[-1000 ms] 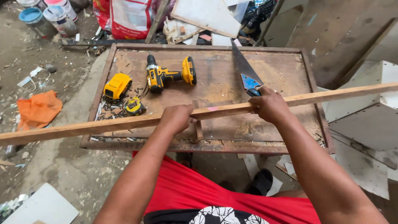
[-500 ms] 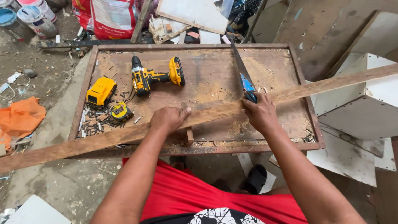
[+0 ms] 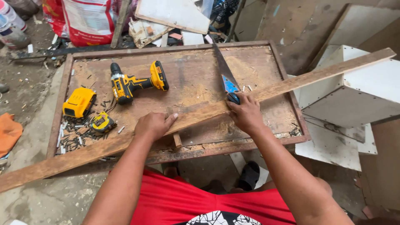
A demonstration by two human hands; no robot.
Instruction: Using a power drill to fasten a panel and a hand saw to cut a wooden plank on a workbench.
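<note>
1. A long, rough wooden plank [image 3: 291, 83] lies slantwise across the workbench [image 3: 196, 79], its right end raised past the bench edge over a white cabinet [image 3: 354, 96], its left end low and jutting out over the ground.
2. The left hand [image 3: 153, 125] rests palm down on the plank near its middle, fingers flat and spread along the wood, not curled around it.
3. The right hand [image 3: 246, 114] presses on the plank further right, closed over the dark handle of a handsaw [image 3: 225, 77], whose blade points away across the bench.
4. The two hands sit near each other but apart.
5. On the bench's left part lie a yellow cordless drill [image 3: 133, 83], a yellow battery pack [image 3: 79, 102], a small tape measure [image 3: 102, 122] and scattered screws [image 3: 73, 135].
6. Sawdust dusts the bench top.
</note>
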